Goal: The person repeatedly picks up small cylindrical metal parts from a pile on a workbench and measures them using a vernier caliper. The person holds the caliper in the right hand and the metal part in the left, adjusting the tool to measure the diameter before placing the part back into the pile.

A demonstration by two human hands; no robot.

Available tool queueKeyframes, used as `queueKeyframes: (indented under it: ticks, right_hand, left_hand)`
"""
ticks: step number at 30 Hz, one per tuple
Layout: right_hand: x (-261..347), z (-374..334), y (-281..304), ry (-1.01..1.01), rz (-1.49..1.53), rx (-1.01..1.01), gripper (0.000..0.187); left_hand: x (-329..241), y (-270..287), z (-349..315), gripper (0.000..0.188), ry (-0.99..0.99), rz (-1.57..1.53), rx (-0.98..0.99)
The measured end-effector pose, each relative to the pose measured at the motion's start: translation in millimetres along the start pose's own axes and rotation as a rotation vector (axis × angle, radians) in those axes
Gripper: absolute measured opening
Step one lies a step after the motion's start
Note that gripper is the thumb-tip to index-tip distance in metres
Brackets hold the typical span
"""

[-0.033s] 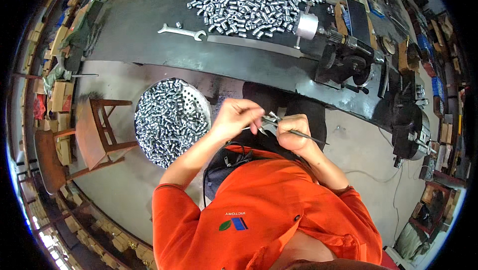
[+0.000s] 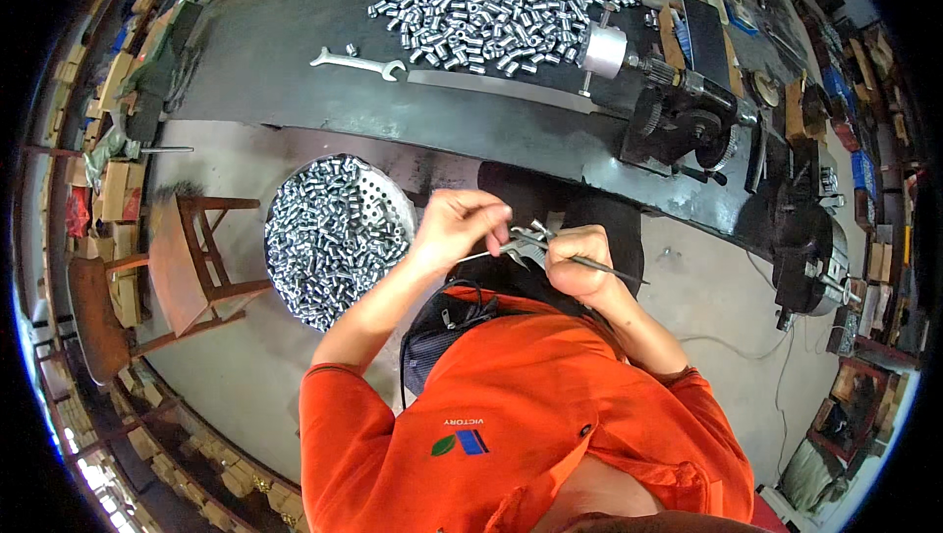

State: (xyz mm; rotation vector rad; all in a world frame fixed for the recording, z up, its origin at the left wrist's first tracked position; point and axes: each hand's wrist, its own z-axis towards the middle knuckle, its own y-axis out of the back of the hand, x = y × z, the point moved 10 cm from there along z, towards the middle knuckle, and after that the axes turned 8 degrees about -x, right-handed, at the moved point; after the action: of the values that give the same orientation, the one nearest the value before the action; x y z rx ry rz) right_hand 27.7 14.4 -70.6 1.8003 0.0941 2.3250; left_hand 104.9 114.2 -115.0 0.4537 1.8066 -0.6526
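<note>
In front of my body, my left hand [image 2: 457, 228] is closed in a pinch; whatever lies between its fingertips is too small to make out. Just beside it, my right hand [image 2: 580, 263] is wrapped round a slender dark rod [image 2: 614, 274] that sticks out past the fist. Small shiny metal pieces [image 2: 535, 231] show at the rod's left end, near the left fingertips. A thin pale metal bar [image 2: 473, 257] passes below the left fingers. To the left stands a round perforated basin [image 2: 391, 194] heaped with small metal sleeves [image 2: 329, 238].
The dark workbench [image 2: 246, 61] carries a large pile of metal sleeves [image 2: 491, 2], an open-ended wrench [image 2: 359, 64] and a geared machine [image 2: 693, 125]. A wooden chair [image 2: 182, 268] stands left. A dark chucked machine [image 2: 810, 248] is at right.
My left hand has shifted slightly left, away from the metal pieces at the rod's end. The right hand stays in place with the rod.
</note>
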Motion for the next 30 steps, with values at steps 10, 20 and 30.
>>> queueKeyframes:
  ticks: [10, 20, 30]
  right_hand:
    - [0, -2, -11, 0.048, -0.077, -0.038, 0.021]
    - [-5, -6, -16, 0.036, -0.09, 0.008, 0.022]
    - [-18, -19, -9, -0.03, -0.073, -0.013, 0.019]
  left_hand:
    - [3, -37, -7, 0.018, -0.026, 0.102, 0.182]
    - [23, -7, -14, 0.018, 0.056, 0.1, 0.102]
    - [132, 275, 8, 0.022, 0.2, 1.143, -0.529]
